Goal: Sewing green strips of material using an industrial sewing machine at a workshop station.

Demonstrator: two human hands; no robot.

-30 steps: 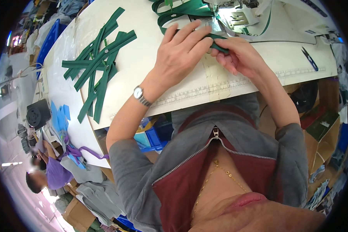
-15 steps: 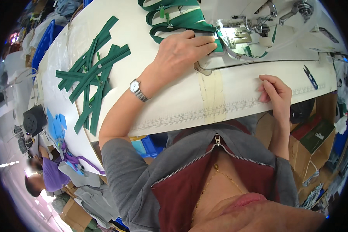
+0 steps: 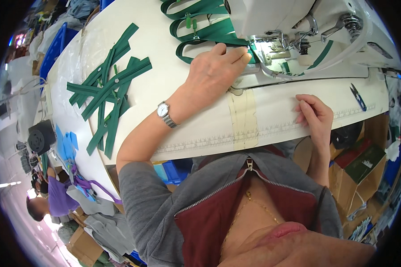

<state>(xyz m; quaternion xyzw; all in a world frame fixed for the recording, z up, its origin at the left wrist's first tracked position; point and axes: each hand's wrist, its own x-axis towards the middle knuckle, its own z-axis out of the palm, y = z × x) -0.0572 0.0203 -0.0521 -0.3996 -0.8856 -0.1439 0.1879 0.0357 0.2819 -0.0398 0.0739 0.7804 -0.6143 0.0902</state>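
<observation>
My left hand [image 3: 216, 69] presses its fingertips on a green zipper [image 3: 254, 55] at the plate of a white sewing machine [image 3: 272, 22]. Its fingers are together, partly hiding the zipper. Several linked loops of green zipper [image 3: 205, 33] with green pulls trail to the left of the machine head. On the far side of the needle area a short green strip [image 3: 321, 54] sticks up. My right hand [image 3: 315, 113] rests near the table's front edge, fingers curled in, with nothing visible in it.
Several cut green zippers [image 3: 109, 89] lie crossed in a pile at the left. Small thread snips [image 3: 358, 97] lie at the right, by a printed ruler strip [image 3: 200, 141]. A cardboard box [image 3: 358, 169] stands below the right edge. A person in purple [image 3: 62, 196] is far left.
The green strip past the needle area shows longer and sits further right. My left hand stays on the zipper at the machine. The whole view has shifted slightly.
</observation>
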